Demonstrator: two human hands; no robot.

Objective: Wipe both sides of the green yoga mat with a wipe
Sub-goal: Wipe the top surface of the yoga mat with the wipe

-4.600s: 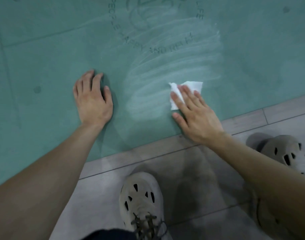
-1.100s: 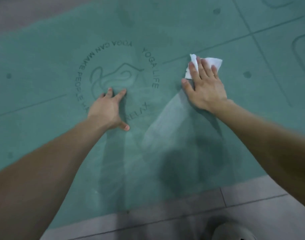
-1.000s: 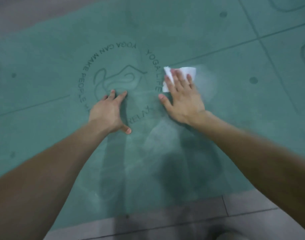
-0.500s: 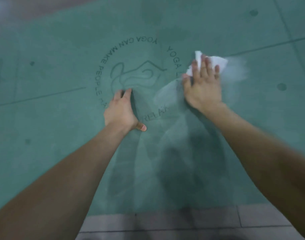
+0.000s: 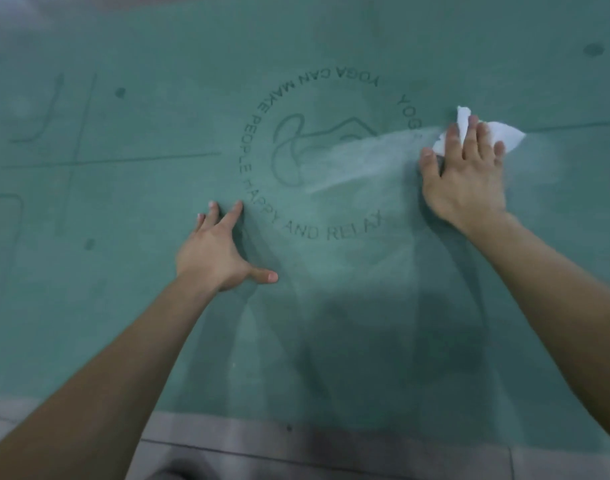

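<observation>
With the mat [image 5: 123,306] braced by the spread left hand [image 5: 217,251], the wipe [image 5: 504,138] is swept further right under the flat, spread right hand [image 5: 466,181], and a fresh streak [image 5: 359,161] is added to this side.

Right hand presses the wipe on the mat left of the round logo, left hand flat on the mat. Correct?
No. The head view shows the wipe at the right edge of the logo, not left of it. Otherwise right: the right hand presses it on the mat, the left hand lies flat on the mat.
</observation>
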